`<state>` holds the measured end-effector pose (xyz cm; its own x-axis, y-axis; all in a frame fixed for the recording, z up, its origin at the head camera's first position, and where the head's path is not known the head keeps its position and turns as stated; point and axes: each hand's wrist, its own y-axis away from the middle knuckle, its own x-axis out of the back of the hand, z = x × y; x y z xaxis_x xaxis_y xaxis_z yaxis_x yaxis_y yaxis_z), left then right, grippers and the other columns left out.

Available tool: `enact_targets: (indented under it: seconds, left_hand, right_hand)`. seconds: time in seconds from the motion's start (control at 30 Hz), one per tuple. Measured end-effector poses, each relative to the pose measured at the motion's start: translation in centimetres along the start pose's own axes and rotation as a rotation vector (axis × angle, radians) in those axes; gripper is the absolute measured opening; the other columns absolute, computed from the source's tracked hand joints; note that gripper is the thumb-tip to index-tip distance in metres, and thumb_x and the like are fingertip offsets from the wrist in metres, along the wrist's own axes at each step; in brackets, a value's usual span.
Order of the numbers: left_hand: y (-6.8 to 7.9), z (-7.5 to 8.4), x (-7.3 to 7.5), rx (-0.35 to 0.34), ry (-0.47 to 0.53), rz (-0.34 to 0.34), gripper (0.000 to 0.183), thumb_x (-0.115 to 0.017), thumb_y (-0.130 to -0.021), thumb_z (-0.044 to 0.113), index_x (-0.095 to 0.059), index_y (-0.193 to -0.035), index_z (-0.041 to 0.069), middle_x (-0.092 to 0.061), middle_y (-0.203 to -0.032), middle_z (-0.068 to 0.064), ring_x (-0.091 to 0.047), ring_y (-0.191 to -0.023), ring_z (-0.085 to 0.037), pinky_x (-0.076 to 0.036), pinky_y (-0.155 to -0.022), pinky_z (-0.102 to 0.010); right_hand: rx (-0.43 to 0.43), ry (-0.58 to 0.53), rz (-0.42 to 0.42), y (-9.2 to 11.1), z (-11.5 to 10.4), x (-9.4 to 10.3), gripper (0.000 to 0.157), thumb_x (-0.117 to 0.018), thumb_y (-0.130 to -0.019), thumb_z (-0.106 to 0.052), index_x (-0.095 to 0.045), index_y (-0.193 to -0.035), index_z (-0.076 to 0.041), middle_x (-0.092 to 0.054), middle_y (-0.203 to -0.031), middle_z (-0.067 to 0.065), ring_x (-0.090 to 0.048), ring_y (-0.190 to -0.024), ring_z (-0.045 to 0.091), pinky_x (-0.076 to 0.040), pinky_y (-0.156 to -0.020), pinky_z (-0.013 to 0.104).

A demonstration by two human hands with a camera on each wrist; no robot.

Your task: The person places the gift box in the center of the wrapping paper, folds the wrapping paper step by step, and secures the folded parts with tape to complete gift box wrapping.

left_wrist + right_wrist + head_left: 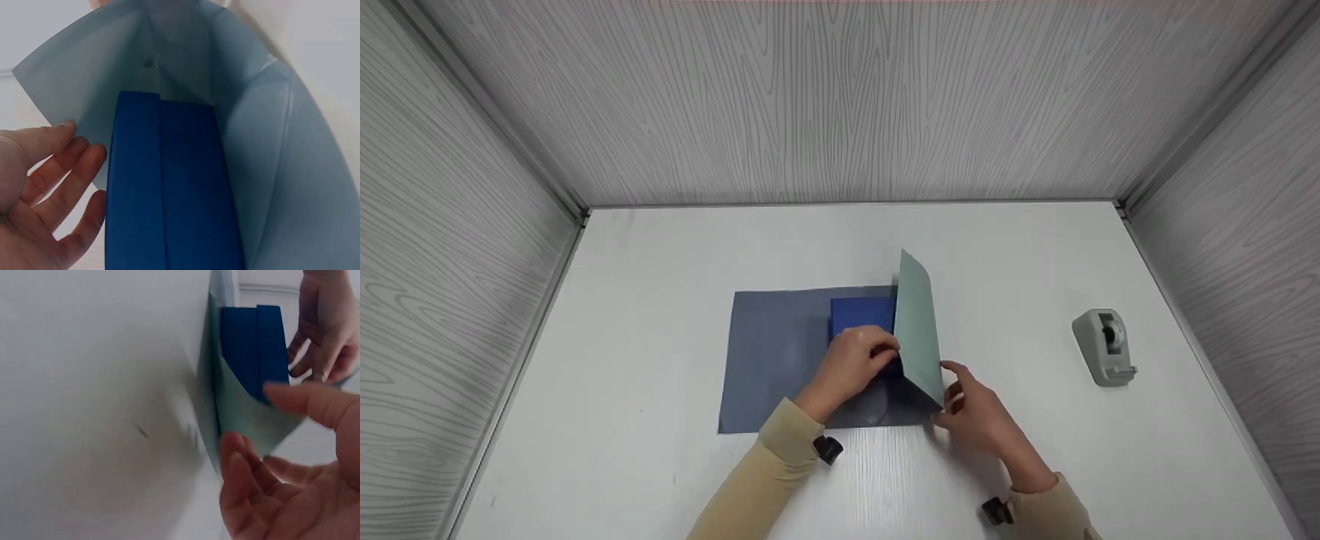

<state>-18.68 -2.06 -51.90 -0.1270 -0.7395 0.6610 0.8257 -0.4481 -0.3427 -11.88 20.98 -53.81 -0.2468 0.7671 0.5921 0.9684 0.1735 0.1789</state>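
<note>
Head view: white table, grey walls; right hand wide at paper (left hand, grip unclear).

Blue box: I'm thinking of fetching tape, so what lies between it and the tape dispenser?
The raised paper flap, then bare white tabletop, as the head view shows.

A blue box sits on grey-blue paper, right side raised.
</note>
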Motion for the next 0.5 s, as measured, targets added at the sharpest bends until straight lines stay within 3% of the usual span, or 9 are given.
enact_targets:
  seconds: [0.1, 0.23, 0.5]
  left_hand:
    - [0.4, -0.2, 0.6, 0.002, -0.013, 0.013, 0.007, -0.07, -0.091, 0.008, -0.077, -0.093, 0.008, -0.071, -0.092, -0.001, -0.066, -0.086, -0.014, -0.053, -0.077, -0.028]
    - [1.1, -0.4, 1.3, 0.0, -0.041, 0.027, 0.007, -0.071, -0.09, 0.007, -0.077, -0.092, 0.008, -0.071, -0.091, -0.001, -0.066, -0.084, -0.015, -0.053, -0.076, -0.03]
    - [2.8, -0.9, 2.6, -0.006, -0.096, 0.023, 0.008, -0.072, -0.088, 0.004, -0.079, -0.092, 0.008, -0.068, -0.091, -0.003, -0.065, -0.083, -0.017, -0.054, -0.074, -0.031]
  right_hand:
    - [0.006, -0.072, -0.088, -0.1, 0.1, 0.9, 0.088, -0.083, -0.079, -0.015, -0.033, -0.151, -0.012, -0.056, -0.118, 0.014, -0.061, -0.101, 0.027, -0.051, -0.083, 0.042]
    - [0.004, -0.135, -0.154, -0.4, 0.1, 1.8, 0.089, -0.08, -0.083, -0.029, -0.028, -0.154, -0.015, -0.045, -0.136, 0.02, -0.055, -0.118, 0.037, -0.048, -0.092, 0.049]
    - [-0.031, -0.15, -0.131, -2.6, -0.5, 2.2, 0.074, -0.064, -0.095, -0.039, -0.028, -0.155, -0.016, -0.041, -0.143, 0.02, -0.051, -0.125, 0.036, -0.046, -0.095, 0.049]
